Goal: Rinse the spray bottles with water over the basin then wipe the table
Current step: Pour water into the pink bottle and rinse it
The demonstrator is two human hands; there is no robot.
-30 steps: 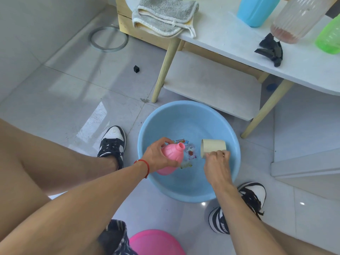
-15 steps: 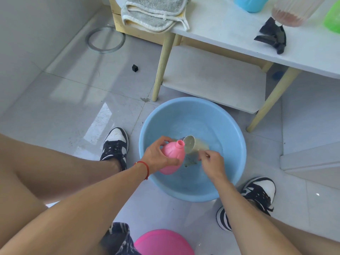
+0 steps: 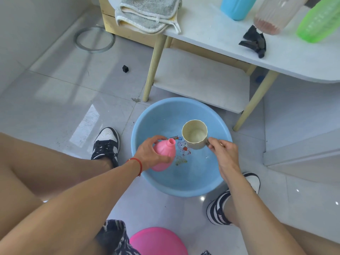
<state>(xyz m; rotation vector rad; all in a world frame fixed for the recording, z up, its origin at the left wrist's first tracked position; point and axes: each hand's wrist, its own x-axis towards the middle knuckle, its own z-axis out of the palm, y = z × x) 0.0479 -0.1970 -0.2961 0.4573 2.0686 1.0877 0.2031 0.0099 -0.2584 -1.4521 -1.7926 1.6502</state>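
Pink spray bottle, uncapped — gripped in left hand over the near-left rim of the blue basin. Beige cup, apparently emptied, pinched by its handle in right hand. Blue, clear and green bottles wait along the table's far edge — rinsing likely unfinished. Grey cloth folded at its left corner; wiping not begun.

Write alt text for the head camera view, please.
Over a blue basin on the floor, the left hand holds an uncapped pink bottle and the right hand holds a beige cup by its handle, mouth facing the camera.
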